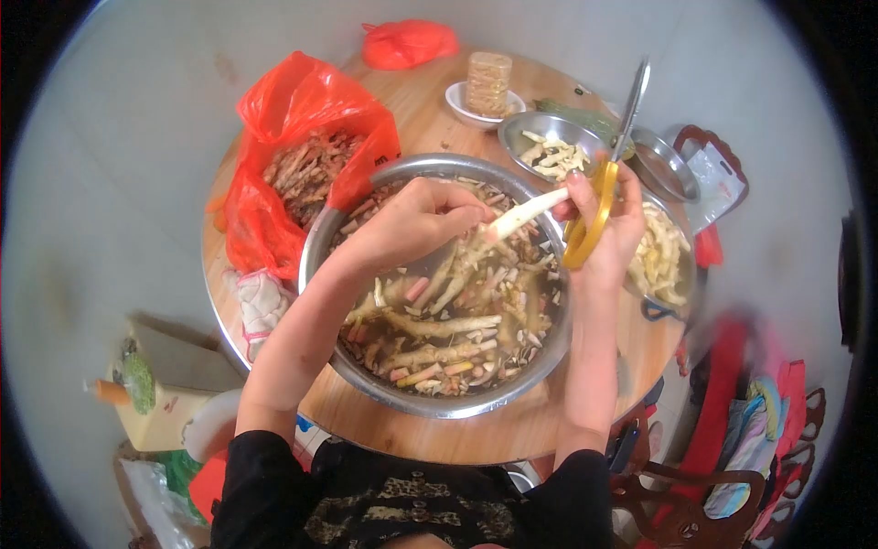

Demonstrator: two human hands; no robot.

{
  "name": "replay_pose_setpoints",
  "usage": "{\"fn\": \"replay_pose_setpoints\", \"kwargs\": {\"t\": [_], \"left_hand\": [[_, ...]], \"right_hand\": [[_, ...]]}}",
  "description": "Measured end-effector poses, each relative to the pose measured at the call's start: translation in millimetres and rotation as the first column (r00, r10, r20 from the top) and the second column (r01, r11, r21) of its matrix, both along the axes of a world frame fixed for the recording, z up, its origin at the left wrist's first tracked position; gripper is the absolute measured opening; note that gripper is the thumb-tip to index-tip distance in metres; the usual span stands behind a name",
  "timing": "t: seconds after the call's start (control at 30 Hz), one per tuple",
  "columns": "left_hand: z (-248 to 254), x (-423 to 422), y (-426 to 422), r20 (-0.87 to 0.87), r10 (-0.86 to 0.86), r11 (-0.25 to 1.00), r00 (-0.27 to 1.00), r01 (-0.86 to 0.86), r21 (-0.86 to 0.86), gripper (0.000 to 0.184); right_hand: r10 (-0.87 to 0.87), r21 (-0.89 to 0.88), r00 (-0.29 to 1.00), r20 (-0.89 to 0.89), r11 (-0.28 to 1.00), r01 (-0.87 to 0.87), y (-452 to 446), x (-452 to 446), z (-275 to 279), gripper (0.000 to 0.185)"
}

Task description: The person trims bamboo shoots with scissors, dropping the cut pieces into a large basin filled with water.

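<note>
In the head view, we're holding a pale stalk [529, 212] over the basin [439, 409]: left fingers [465, 218] pinching one end, right fingers [580, 188] gripping the other plus scissors [604, 206]; wetness could be making it slip in.

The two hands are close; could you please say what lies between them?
In the head view, a pale stalk stretches between the left hand and right hand.
</note>
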State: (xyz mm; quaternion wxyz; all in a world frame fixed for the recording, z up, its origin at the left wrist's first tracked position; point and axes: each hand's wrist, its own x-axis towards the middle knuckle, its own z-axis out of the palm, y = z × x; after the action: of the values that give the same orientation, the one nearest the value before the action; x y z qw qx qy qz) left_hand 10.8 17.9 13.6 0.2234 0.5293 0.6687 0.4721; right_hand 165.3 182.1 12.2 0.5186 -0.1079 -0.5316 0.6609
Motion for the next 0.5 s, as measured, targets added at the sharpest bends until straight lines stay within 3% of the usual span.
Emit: {"fn": "replay_pose_setpoints", "kwargs": {"t": [0.07,0.1,0.17,0.23,0.37,0.5], "left_hand": [[10.6,3.6,-4.3,0.299,-0.063,0.993,0.952,0.090,-0.076,0.021],[8.0,2.0,-4.3,0.301,-0.060,0.993,0.952,0.087,-0.076,0.021],[1.2,-1.8,-3.8,0.487,-0.220,0.973,0.845,0.226,0.047,0.019],[15.0,4.1,-9.4,0.533,-0.223,0.966,0.816,0.259,0.007,0.019],[20.5,8.0,-13.4,0.547,-0.228,0.921,0.806,0.361,-0.147,0.021],[8.6,2.6,-8.3,0.545,-0.233,0.909,0.805,0.380,-0.173,0.020]], "right_hand": [[0.048,0.011,0.997,-0.053,0.999,-0.047,3.6,1.4,-0.2,0.046],[0.054,0.021,0.996,-0.072,0.998,-0.052,4.2,1.7,0.9,0.048],[0.064,0.032,0.994,-0.085,0.998,-0.061,7.9,2.0,0.4,0.049],[0.178,0.154,0.973,-0.146,0.976,-0.155,13.2,2.9,-3.1,0.051],[0.199,0.255,0.970,-0.137,0.954,-0.160,15.7,0.9,-5.8,0.054],[0.186,0.321,0.977,-0.100,0.936,-0.145,8.4,-3.0,-5.9,0.057]]}}
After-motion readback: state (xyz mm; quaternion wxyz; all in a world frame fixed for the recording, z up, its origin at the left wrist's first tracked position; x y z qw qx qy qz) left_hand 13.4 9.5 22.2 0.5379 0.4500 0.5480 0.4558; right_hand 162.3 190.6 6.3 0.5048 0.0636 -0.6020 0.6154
